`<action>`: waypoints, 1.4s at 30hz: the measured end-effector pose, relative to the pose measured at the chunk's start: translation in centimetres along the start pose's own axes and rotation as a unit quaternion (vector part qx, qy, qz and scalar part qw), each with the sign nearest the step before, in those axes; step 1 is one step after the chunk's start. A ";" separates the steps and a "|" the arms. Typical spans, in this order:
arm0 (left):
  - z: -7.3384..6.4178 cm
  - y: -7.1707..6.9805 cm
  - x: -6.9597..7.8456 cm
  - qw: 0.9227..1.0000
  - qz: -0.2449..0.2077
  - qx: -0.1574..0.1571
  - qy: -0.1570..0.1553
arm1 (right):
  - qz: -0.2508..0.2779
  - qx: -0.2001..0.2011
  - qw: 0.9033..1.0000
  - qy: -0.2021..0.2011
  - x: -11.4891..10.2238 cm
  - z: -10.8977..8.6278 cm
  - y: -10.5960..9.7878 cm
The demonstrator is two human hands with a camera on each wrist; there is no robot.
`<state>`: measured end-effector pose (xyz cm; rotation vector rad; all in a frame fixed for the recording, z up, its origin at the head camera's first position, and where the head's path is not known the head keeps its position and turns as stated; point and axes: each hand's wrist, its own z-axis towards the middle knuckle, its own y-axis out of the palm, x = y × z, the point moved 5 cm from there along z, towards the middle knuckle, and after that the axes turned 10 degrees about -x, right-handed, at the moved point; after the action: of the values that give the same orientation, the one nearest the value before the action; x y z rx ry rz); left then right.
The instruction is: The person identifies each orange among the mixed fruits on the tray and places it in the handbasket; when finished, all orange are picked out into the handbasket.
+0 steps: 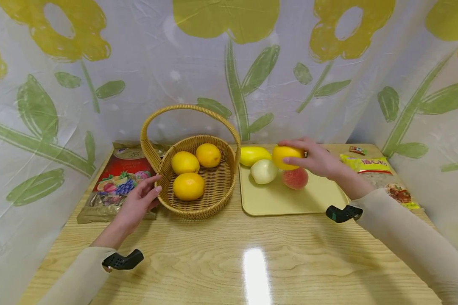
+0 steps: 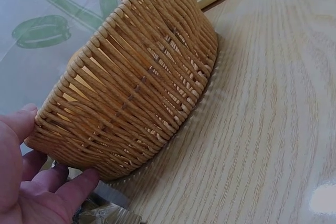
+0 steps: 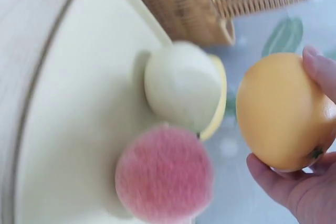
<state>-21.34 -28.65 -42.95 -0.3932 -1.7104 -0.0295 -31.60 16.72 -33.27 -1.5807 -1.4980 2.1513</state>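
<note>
An orange (image 1: 286,157) is held up in my right hand (image 1: 316,159), above the tray; in the right wrist view thumb and fingers grip the orange (image 3: 283,111) from either side. Below it on the pale yellow tray (image 1: 275,203) lie a fuzzy pink peach (image 1: 295,178), a whitish round fruit (image 1: 263,171) and a long yellow fruit (image 1: 254,156). My left hand (image 1: 140,198) holds the left rim of a wicker basket (image 1: 210,210), thumb at the rim and fingers against the side (image 2: 84,182). Inside the basket sit three oranges (image 1: 188,186).
The basket's tall handle (image 1: 191,106) arches over it. A red and gold fruit-printed bag (image 1: 118,182) lies left of the basket, partly beneath the left hand. Right of the tray lies a yellow-topped food packet (image 1: 378,169), with a small wrapped item (image 1: 357,150) behind. A flower-printed curtain (image 1: 168,76) encloses the table.
</note>
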 end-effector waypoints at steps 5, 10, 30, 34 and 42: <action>0.0 -0.1 -0.1 1.000 0.002 0.000 0.004 | 0.005 -0.004 1.000 0.013 -1.9 -0.8 1.1; 0.1 -0.1 -0.2 1.000 0.002 -0.001 0.009 | 0.020 -0.010 0.999 0.023 -3.8 -1.0 2.4; 0.1 0.0 -0.3 1.000 -0.006 0.003 0.004 | 0.035 -0.083 0.994 -0.066 -12.2 3.4 9.1; 0.0 -0.1 -0.3 1.000 -0.002 0.004 0.002 | 0.013 -0.083 0.993 -0.078 -12.9 5.5 10.1; 0.1 0.0 -0.2 1.000 -0.006 0.000 0.009 | -0.030 -0.109 0.992 -0.051 -12.5 9.0 11.5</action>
<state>-21.39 -28.66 -43.15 -0.3831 -1.6954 -0.0417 -27.49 -2.07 -33.18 -1.4816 -1.8431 2.1279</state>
